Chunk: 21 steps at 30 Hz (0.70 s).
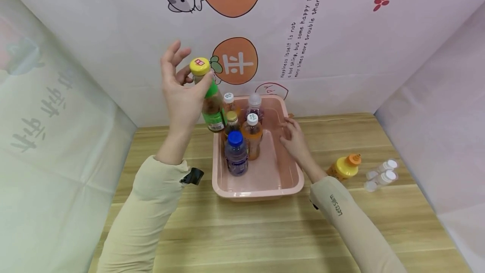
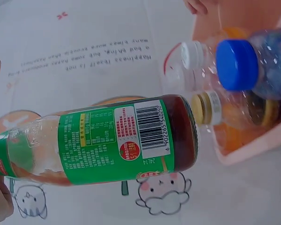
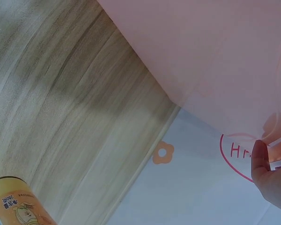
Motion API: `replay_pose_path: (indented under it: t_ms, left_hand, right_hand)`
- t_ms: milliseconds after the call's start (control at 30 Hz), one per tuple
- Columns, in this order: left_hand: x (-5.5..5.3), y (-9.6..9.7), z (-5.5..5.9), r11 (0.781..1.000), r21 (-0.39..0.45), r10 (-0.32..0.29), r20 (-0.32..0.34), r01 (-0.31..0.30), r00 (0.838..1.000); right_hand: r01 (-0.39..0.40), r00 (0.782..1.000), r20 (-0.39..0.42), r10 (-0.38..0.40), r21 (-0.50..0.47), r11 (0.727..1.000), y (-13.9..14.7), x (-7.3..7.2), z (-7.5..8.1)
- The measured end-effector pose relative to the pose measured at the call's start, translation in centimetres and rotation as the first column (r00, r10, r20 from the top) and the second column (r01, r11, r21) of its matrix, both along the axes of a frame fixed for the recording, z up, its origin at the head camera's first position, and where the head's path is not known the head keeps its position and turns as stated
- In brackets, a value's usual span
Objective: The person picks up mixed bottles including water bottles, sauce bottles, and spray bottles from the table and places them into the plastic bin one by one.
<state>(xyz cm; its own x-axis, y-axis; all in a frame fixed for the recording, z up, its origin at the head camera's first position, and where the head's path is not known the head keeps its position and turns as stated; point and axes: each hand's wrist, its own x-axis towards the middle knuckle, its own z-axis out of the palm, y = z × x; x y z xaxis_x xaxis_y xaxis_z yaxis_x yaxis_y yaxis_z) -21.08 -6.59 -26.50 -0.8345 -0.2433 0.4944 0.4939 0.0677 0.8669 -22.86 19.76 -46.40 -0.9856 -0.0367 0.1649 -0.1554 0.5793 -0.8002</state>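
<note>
My left hand [image 1: 183, 96] holds a glass sauce bottle [image 1: 214, 108] near its yellow cap, tilted, with its base above the left side of a pink plastic basin [image 1: 261, 194]. The bottle's green label and barcode show in the left wrist view, with dark red sauce at the base. My right hand [image 1: 297, 142] grips the basin's right rim, thumb outside and fingers inside. Several bottles stand at the basin's left and back: a blue-capped bottle [image 1: 236, 161], a white-capped orange drink bottle [image 1: 253, 138], a gold-capped bottle [image 1: 232, 124] and others behind.
Right of the basin, a yellow squeeze bottle [image 1: 344, 168] with an orange nozzle stands beside my right forearm. Small clear bottles [image 1: 380, 177] with white caps lie farther right on the wooden table [image 1: 227, 239]. Printed cloth walls [image 1: 333, 54] enclose the back and sides.
</note>
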Motion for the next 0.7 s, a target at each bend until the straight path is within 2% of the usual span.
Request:
replay_pose_path:
  t_ms: [100,233,433,600,700]
  left_hand:
    - [0.2,1.1,0.2,0.999,0.004,-0.05,-0.017,0.05,0.999]
    - [0.4,2.7,0.4,0.993,-0.039,-0.115,-0.042,0.113,0.992]
    - [0.8,5.1,0.3,0.976,-0.105,-0.201,-0.114,0.189,0.973]
    - [0.8,6.8,-0.2,0.95,-0.199,-0.272,-0.156,0.24,0.949]
    - [0.7,7.8,-0.6,0.927,-0.257,-0.311,-0.121,0.272,0.943]
  right_hand:
    - [0.001,1.0,0.004,-0.001,0.002,1.0,0.1,0.0,-0.1]
    - [0.001,1.0,0.007,-0.001,-0.022,1.0,0.1,0.0,-0.1]
    - [-0.001,1.0,0.022,0.002,-0.022,1.0,0.0,0.0,0.1]
    - [0.001,0.999,0.044,0.0,-0.017,1.0,0.0,0.0,0.1]
    - [0.006,0.998,0.057,-0.006,-0.011,1.0,0.0,0.0,0.1]
